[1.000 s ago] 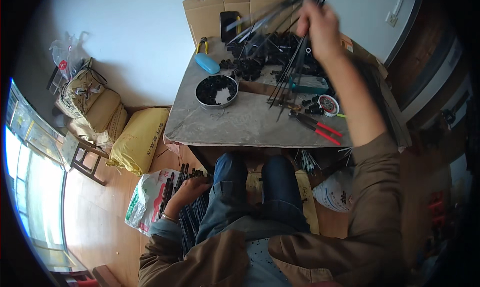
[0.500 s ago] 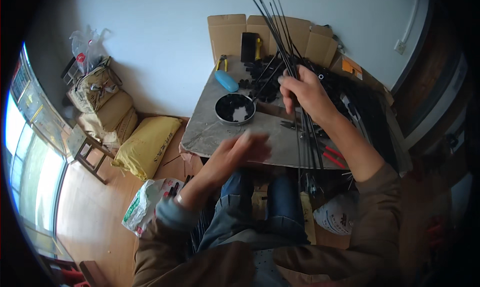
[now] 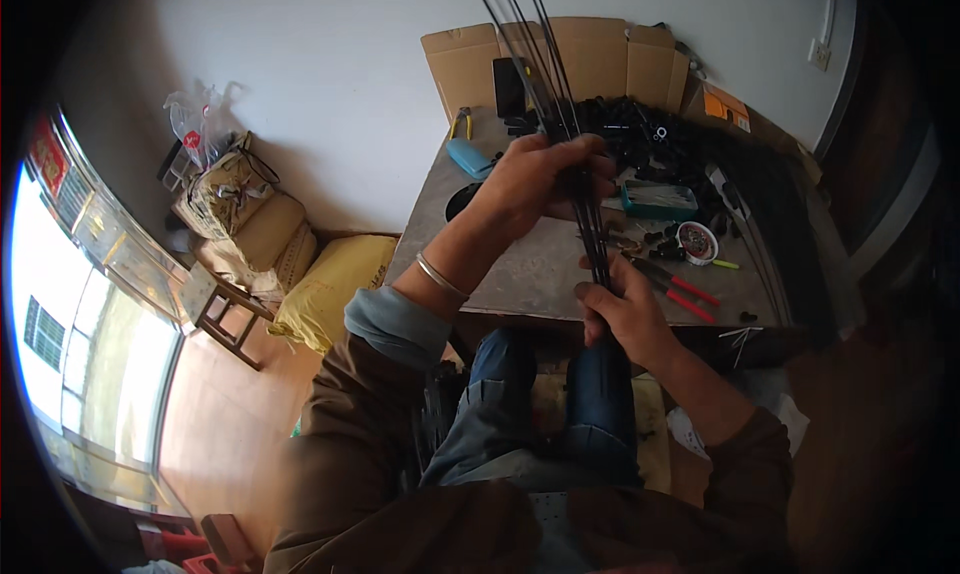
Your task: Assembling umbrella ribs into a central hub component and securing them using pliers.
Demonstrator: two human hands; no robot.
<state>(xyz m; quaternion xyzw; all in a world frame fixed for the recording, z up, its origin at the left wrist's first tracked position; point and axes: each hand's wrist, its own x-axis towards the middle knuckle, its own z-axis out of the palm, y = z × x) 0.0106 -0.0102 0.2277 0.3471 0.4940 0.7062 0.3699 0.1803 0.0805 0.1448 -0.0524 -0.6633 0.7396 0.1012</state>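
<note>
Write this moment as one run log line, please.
left hand: grips rod bundle upper part | right hand: grips bundle lower down | bundle: upright over table

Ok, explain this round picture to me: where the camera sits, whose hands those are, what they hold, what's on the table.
The camera sits on a person's head and looks down, so the wide lens bends the edges round. Both hands are that person's own, seated at a grey table. The left hand grips a bundle of thin black rods higher up; the right hand grips it lower down. On the table lie black small parts, red-handled pliers, a round tin, a teal tray and cardboard flaps.
</note>
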